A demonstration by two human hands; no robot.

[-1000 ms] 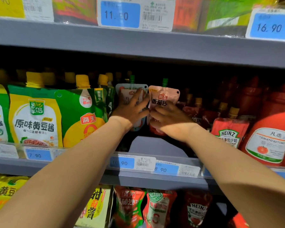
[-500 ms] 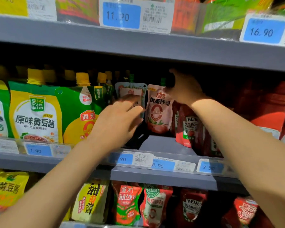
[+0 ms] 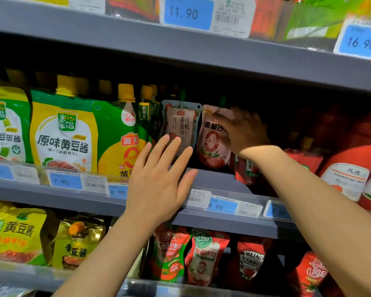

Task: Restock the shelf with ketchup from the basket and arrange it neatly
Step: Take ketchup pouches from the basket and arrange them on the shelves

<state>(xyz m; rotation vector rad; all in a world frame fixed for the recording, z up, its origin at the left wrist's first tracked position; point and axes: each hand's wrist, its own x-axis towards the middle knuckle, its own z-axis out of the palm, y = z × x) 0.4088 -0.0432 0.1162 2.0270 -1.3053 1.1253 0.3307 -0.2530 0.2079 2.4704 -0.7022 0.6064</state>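
Two ketchup pouches stand side by side at the back of the middle shelf (image 3: 214, 181): a grey-pink one (image 3: 180, 123) and a pink one (image 3: 210, 144) with a tomato picture. My left hand (image 3: 159, 179) hovers in front of the grey-pink pouch with straight, spread fingers, holding nothing. My right hand (image 3: 242, 131), blurred, lies against the pink pouch's upper right side, fingers spread over it. Red Heinz pouches (image 3: 245, 172) stand just under my right wrist. No basket is in view.
Green-yellow soybean paste pouches (image 3: 62, 133) fill the shelf to the left. Red ketchup bottles (image 3: 347, 168) stand to the right. The upper shelf board (image 3: 180, 46) hangs low over the pouches. A price-tag rail (image 3: 221, 205) runs along the front edge. More ketchup pouches (image 3: 204, 256) stand on the shelf below.
My right hand came down from the dark back of the shelf onto the pink pouch. My left hand drew back from the grey-pink pouch and opened flat.
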